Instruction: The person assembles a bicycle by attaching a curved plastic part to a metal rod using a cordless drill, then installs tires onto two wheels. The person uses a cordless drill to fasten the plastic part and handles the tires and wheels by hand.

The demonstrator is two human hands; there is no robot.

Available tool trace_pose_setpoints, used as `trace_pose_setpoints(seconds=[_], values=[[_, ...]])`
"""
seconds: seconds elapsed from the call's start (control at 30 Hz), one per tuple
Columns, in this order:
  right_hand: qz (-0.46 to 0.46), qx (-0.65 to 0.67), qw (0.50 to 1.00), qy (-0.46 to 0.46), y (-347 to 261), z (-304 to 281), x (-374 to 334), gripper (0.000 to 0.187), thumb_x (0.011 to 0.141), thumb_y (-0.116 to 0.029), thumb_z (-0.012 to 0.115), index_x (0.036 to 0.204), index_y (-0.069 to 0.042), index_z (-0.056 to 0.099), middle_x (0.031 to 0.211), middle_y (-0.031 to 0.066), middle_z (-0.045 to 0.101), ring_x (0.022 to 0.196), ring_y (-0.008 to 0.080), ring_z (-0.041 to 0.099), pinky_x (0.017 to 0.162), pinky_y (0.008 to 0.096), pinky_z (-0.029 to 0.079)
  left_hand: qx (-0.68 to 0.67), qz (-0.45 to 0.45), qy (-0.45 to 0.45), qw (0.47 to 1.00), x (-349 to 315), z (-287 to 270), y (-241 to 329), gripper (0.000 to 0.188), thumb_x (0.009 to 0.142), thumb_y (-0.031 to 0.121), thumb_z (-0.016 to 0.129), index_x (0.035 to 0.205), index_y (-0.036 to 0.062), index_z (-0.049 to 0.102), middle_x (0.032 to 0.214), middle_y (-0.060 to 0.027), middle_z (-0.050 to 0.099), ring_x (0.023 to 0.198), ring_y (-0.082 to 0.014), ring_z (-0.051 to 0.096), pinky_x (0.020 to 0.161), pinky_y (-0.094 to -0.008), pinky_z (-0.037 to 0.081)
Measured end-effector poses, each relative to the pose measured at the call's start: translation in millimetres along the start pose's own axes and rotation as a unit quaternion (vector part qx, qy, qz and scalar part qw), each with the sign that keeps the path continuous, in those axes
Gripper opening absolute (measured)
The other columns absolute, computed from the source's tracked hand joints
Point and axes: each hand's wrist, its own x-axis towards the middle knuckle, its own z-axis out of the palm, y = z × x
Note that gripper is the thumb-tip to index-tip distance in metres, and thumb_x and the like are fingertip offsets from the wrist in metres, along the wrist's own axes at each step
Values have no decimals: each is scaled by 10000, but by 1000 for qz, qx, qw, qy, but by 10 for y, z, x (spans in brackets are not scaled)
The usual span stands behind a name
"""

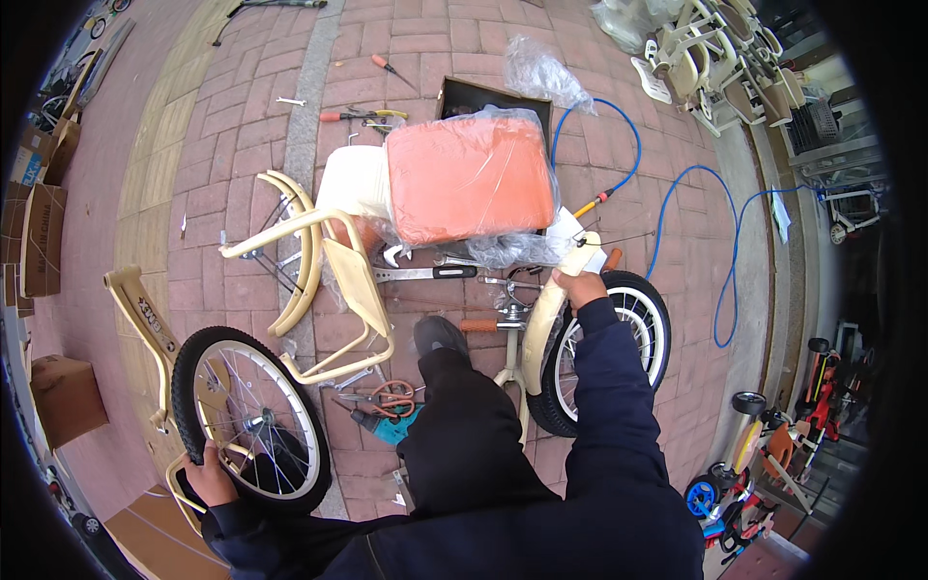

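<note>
At the lower left, my left hand (210,478) is closed round the black tyre of a loose bicycle wheel (256,422) with a cream rim and silver spokes. My right hand (580,288) grips a cream mudguard (538,350) beside another wheel (661,333). Silver handlebar parts with a brown grip (478,326) lie just left of that mudguard. Between my hands stands a cream carrier rack (358,288), with curved cream mudguards (311,256) behind it. A cream chain guard (140,314) leans near the left wheel.
An orange padded seat (471,179) in plastic sits ahead on a dark box. Around my foot lie scissors (391,396) and a teal power tool (394,427). A blue hose (727,246) winds over the paving at right. Cardboard boxes (68,398) line the left; small bikes stand right.
</note>
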Motion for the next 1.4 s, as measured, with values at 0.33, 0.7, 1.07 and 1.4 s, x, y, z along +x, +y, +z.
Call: trace_pose_setpoints(seconds=[0.33,0.7,1.07,1.4], values=[[-428,4,856,-289,-1921,199,-449,422,865,-332,728,1054,41,669,943,89,700,841,159,642,790,302,501,9,3,-1,1000,43,-11,91,443,846,313,675,996,-98,605,759,-139,639,665,-241,583,653,-348,461],[-389,17,907,159,-1870,879,139,304,874,-367,625,916,-79,713,894,189,699,834,382,666,760,448,520,20,-5,-6,1000,184,4,-100,434,862,308,650,997,-101,591,774,-128,595,669,-218,533,630,-362,446],[-10,-119,968,221,549,111,1870,595,886,-371,613,1300,48,531,1212,296,601,1159,402,572,997,429,439,124,21,-6,992,373,-41,-92,490,853,329,644,1065,-111,598,922,-200,651,800,-300,594,758,-393,471],[48,-287,948,127,140,3,1816,437,898,-403,606,1101,-25,689,1112,223,668,1011,382,650,882,461,504,100,-59,-28,993,541,-68,-133,456,854,311,643,1032,-107,613,938,-212,658,849,-323,606,795,-397,465]])
